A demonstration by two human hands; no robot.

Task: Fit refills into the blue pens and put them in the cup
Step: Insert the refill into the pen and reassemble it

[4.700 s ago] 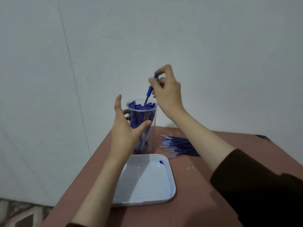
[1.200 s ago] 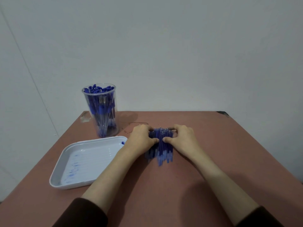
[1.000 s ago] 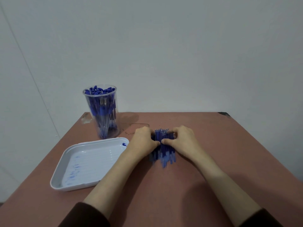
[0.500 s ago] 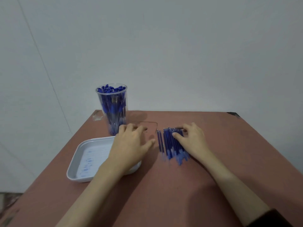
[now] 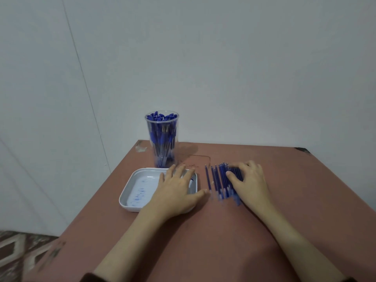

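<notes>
1. Tabletop [image 5: 203, 251]: both forearms reach across it from the near edge.
2. Left hand [image 5: 177, 190]: flat, fingers spread, holding nothing. It lies over the right part of the white tray [image 5: 134, 184]. A second ago it pressed against the refills opposite the other hand; it has since moved off them.
3. Right hand [image 5: 251, 185]: still on the refills [image 5: 216, 180], fingers lightly bent over the right side of the group, thumb against it. No refill is lifted.
4. Refills: earlier squeezed into one bundle, now fanned in a loose row on the tabletop just right of the tray.
5. Tray: only ink marks show; no pen body is visible.
6. Cup [image 5: 176, 131]: upright beyond the tray, packed with blue pens [image 5: 161, 139].

Assessment: no unfilled pen is in sight, so fitting is probably finished, with the refills left over.
</notes>
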